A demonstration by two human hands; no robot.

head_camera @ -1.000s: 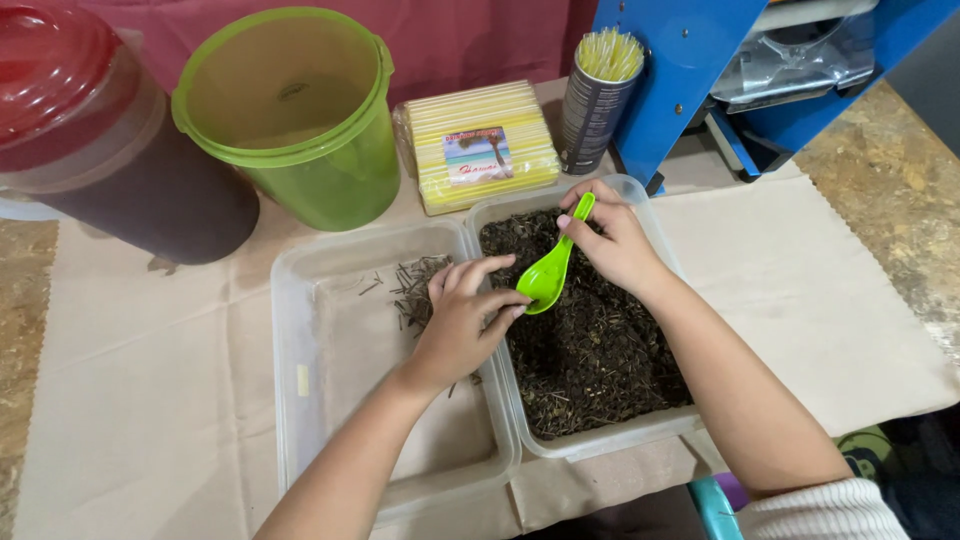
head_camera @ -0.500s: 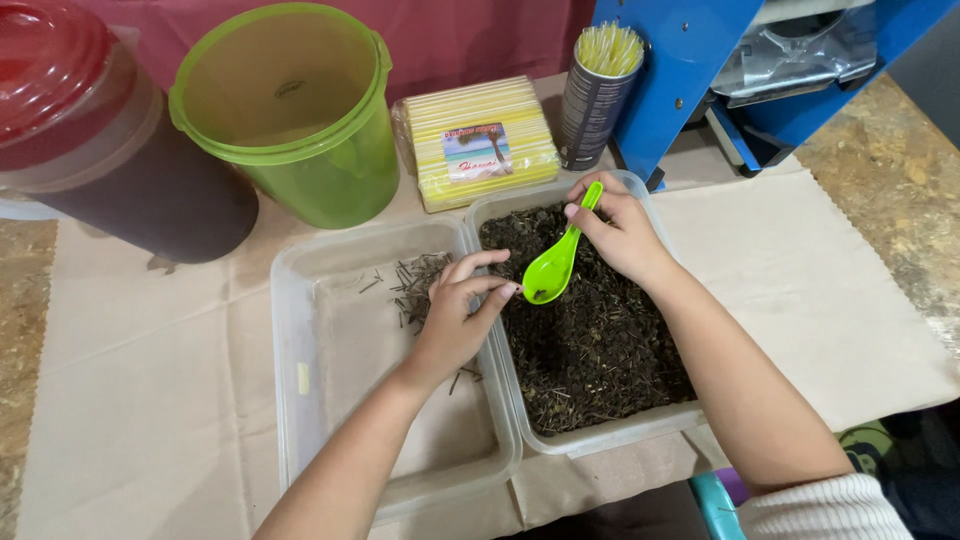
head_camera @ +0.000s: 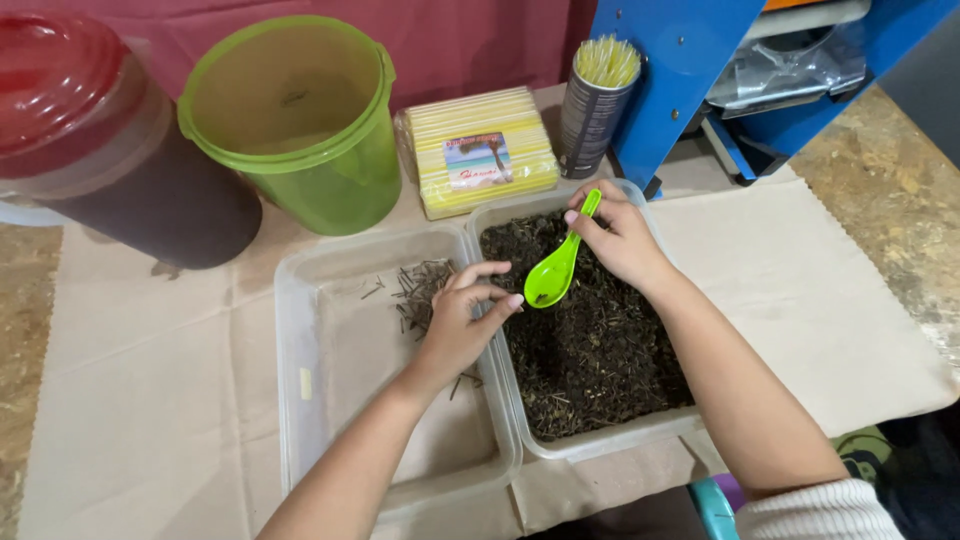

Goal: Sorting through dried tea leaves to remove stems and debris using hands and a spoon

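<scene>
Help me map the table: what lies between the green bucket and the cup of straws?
In the head view, a flat pack of yellow straws lies between the green bucket and the cup of straws.

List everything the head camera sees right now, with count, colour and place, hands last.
green spoon: 1, bright green, over the right tub, held by its handle
right tub: 1, clear plastic, centre right, filled with dark dried leaves
left tub: 1, clear plastic, centre left, a small pile of stems at its far end
green bucket: 1, translucent green, back left
dark jug: 1, red lid, dark contents, far left
straw pack: 1, yellow, behind the tubs
straw cup: 1, dark, yellow straws inside, back centre
blue machine: 1, blue, back right
paper sheet: beige, under the tubs
left hand: fingertips pinched beside the spoon bowl
right hand: gripping the spoon handle
</scene>
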